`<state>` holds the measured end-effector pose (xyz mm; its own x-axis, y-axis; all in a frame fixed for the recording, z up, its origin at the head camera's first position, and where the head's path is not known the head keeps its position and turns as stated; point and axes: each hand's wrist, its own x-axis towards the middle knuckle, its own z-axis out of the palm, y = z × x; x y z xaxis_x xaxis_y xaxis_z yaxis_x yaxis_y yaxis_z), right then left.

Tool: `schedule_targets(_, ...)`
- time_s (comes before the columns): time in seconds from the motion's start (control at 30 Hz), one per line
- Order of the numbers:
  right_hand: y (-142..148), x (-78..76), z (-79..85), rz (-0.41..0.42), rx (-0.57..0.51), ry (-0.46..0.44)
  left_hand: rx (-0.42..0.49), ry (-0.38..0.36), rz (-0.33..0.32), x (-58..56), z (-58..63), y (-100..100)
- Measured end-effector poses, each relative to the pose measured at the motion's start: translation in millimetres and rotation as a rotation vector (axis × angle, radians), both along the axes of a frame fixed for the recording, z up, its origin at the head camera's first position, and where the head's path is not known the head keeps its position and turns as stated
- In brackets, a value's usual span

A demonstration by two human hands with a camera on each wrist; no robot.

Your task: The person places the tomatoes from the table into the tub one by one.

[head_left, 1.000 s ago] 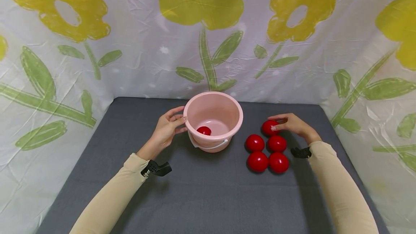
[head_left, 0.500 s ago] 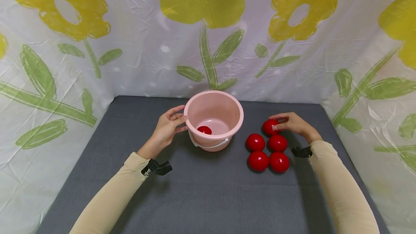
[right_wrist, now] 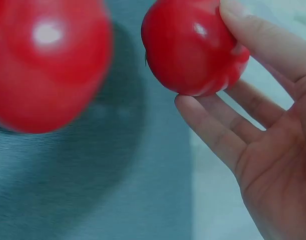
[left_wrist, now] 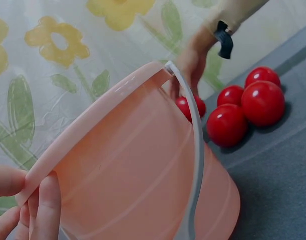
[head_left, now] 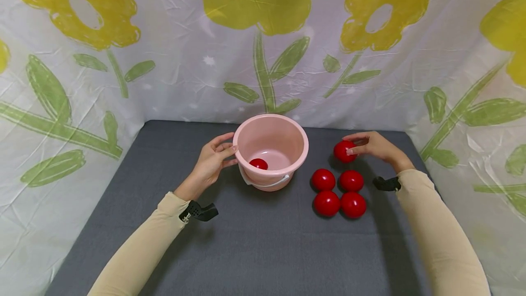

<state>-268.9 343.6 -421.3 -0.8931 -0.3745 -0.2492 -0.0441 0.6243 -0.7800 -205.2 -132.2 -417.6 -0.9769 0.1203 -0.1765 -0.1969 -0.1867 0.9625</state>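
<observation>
My left hand pinches the left rim of a pink bucket between thumb and fingers. One red tomato lies at the bottom inside it. My right hand holds another tomato by thumb and fingertips, to the right of the bucket. A shadow under this tomato suggests it is slightly off the table. The right wrist view shows the held tomato close up, with a hint of green at its side. Several more tomatoes sit grouped on the table, nearer me than the right hand.
A dark grey cloth covers the table. The bucket's pale handle hangs down on its near side. Behind and at both sides hangs a white curtain printed with yellow flowers. Each wrist wears a black strap mount.
The right hand has lifted its tomato and moved it slightly away from the grouped ones, toward the back. Left hand and bucket stay as they were.
</observation>
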Motion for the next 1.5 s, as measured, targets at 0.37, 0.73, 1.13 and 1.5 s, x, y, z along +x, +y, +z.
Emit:
schedule_targets(0.37,-10.9,-7.4,45.7,-0.004,0.069,0.049,0.014,0.0,0.007,0.2,-0.9,0.4)
schedule_targets(0.73,-43.4,-14.9,90.7,0.001,0.083,0.117,0.016,0.02,0.001,-0.8,-2.8,-1.0)
schedule_targets(1.13,-109.6,-29.0,121.3,0.099,0.073,0.1,0.011,0.014,0.011,0.3,-1.6,-3.0)
schedule_targets(1.5,-159.6,-39.1,122.9,0.223,0.011,0.058,0.015,0.014,0.002,-0.3,-2.7,-1.4)
